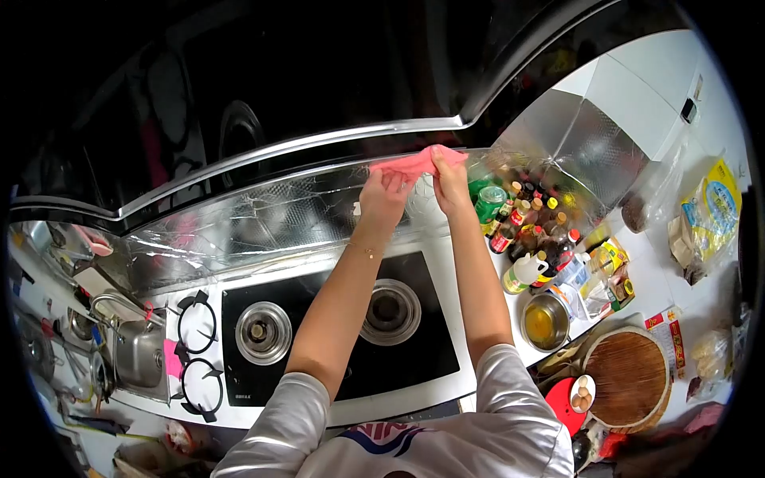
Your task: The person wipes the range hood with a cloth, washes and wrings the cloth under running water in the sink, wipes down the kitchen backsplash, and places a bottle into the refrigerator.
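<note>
A pink cloth (416,162) is stretched between my two hands, just under the lower edge of the black range hood (319,80). My left hand (386,194) has its fingers closed on the cloth's left part. Gripping the right part of the same cloth is my right hand (449,177). Behind and below them runs the shiny foil-covered backsplash (263,215). Beneath my forearms lies the black gas stove (422,319) with two round metal burners.
Several sauce bottles (530,227) crowd the counter at right, near a metal bowl (545,322) and a round wooden board (625,374). Two black pot supports (197,325) lie left of the stove, beside the sink (139,356). Eggs (583,392) sit lower right.
</note>
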{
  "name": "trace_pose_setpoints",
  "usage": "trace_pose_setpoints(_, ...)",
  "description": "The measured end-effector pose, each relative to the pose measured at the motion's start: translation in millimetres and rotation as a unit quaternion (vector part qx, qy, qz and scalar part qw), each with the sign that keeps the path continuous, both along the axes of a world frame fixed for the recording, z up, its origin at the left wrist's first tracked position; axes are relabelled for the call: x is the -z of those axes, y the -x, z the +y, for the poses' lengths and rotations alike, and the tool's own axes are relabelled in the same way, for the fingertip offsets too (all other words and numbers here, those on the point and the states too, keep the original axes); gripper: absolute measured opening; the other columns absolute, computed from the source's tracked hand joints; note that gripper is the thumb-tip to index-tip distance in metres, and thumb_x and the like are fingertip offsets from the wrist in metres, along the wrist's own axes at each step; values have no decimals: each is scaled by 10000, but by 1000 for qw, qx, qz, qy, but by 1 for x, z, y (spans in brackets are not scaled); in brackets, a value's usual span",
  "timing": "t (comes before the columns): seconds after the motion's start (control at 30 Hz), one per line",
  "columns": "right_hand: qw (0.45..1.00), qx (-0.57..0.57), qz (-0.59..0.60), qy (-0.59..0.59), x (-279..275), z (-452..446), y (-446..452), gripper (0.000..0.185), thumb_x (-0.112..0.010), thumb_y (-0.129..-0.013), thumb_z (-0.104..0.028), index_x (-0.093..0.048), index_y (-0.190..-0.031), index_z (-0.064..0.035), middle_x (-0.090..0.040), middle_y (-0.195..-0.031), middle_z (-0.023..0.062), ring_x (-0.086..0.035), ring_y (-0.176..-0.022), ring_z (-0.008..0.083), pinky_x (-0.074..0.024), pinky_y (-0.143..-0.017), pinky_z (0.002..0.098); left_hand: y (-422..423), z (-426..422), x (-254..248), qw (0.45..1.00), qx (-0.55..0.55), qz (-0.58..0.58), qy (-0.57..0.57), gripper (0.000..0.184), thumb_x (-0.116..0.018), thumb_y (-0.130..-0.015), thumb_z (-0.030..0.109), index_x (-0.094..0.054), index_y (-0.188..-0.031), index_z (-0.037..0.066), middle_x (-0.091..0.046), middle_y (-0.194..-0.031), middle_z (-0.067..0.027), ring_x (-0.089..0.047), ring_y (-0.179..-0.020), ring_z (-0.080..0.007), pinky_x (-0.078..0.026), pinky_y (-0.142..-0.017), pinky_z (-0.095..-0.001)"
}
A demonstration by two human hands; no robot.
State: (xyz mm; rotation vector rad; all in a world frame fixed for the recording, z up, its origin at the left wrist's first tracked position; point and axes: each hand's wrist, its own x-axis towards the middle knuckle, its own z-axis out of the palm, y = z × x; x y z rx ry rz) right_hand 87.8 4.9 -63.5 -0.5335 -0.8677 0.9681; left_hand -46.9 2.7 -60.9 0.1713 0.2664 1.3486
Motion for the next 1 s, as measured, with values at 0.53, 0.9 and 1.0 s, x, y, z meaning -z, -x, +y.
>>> trace_pose_setpoints(0.53,996,-71,-39,29,4,9,111,159,-541,-942,-178,-573,-981,-28,-615,-948,59,-596,-885,146,-484,-806,295,108,-13,-27,996,-9,-86,-35,376,-243,-986,174,-375,-1233,-77,-397,-1328,-262,-365,-1260,-414,-259,-1088,-540)
trace_pose_setpoints(0.9,993,-71,-76,63,18,29,228,407,-604,-908,-246,-450,-1146,46,-586,-1037,90,-560,-950,151,-429,-896,293,224,-6,-27,995,-66,-66,-35,372,-239,-974,173,-404,-1210,-63,-395,-1345,-231,-371,-1264,-375,-281,-1089,-505)
trace_pose_setpoints(1.0,993,-75,-62,65,7,16,267,423,-623,-900,-241,-450,-1143,59,-582,-1047,97,-556,-951,150,-436,-884,297,260,-9,-29,995,-68,-53,-43,361,-244,-968,162,-410,-1207,-52,-396,-1343,-231,-374,-1262,-369,-285,-1090,-500)
